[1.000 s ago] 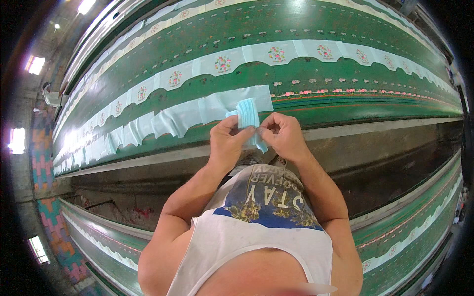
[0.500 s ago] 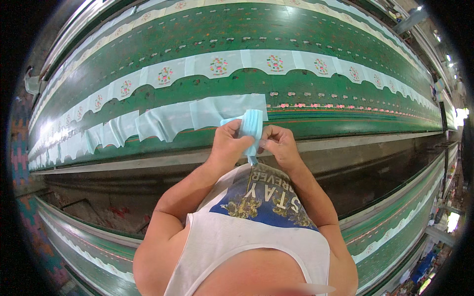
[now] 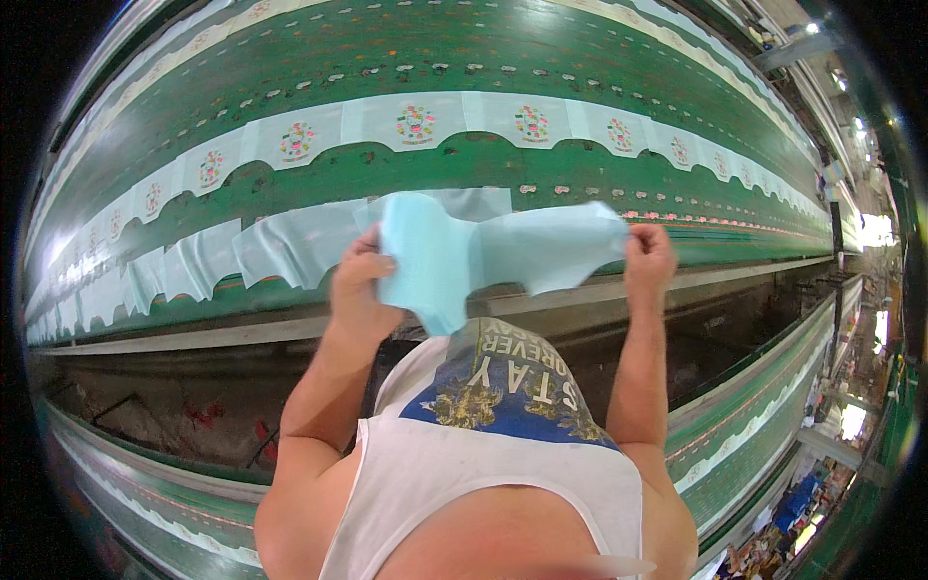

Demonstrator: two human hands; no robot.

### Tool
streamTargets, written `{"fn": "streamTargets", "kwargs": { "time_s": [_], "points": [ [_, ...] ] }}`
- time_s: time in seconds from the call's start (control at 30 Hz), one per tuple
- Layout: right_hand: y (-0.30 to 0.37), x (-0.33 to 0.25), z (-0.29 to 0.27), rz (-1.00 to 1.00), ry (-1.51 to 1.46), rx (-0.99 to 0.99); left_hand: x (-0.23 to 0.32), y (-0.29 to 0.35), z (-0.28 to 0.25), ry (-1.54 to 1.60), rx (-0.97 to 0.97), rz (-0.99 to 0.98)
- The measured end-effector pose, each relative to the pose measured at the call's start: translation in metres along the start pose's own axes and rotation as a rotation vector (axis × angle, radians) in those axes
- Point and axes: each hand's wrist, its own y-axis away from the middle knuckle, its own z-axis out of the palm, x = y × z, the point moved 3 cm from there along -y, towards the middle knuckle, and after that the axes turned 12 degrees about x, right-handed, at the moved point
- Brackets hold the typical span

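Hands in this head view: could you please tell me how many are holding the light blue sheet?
2. The left hand grips the folded left end of the light blue sheet, and the right hand pinches its right corner. No other hands show.

Single head-worn fisheye view, looking steeply down over the chest at the raised hands close below; green cloth (image 3: 541, 48) bends toward the rim beyond.

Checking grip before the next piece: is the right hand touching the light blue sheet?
Touching. The head view shows the right hand pinching the light blue sheet's edge.
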Motion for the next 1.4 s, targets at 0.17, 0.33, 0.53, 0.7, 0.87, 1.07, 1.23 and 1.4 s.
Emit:
{"fn": "streamTargets", "kwargs": {
  "time_s": [0.17, 0.33, 0.53, 0.7, 0.87, 1.07, 1.23, 1.4],
  "points": [
    [-0.052, -0.064, -0.076, -0.587, 0.450, 0.312, 0.048, 0.000, 0.004, 0.088, 0.022, 0.139],
    [-0.062, -0.087, -0.065, -0.736, 0.510, 0.352, 0.064, -0.012, -0.007, 0.169, -0.101, 0.168],
    [-0.040, -0.029, 0.016, -0.613, 0.397, 0.095, 0.055, -0.017, 0.006, 0.173, -0.189, 0.139],
    [0.000, 0.000, 0.073, -0.537, 0.211, -0.110, 0.044, -0.007, 0.012, 0.164, -0.072, 0.162],
    [0.037, -0.002, 0.114, -0.510, -0.018, -0.338, 0.025, 0.011, 0.033, 0.122, 0.043, 0.201],
    [0.054, -0.010, 0.088, -0.559, -0.214, -0.585, -0.039, 0.019, 0.071, 0.030, 0.006, 0.249],
    [0.020, 0.002, 0.014, -0.236, -0.241, -0.739, -0.129, 0.016, 0.104, -0.242, 0.197, 0.345],
    [0.003, 0.003, -0.050, 0.062, -0.640, -0.720, -0.223, 0.012, 0.147, -0.476, 0.176, 0.349]
  ]
}}
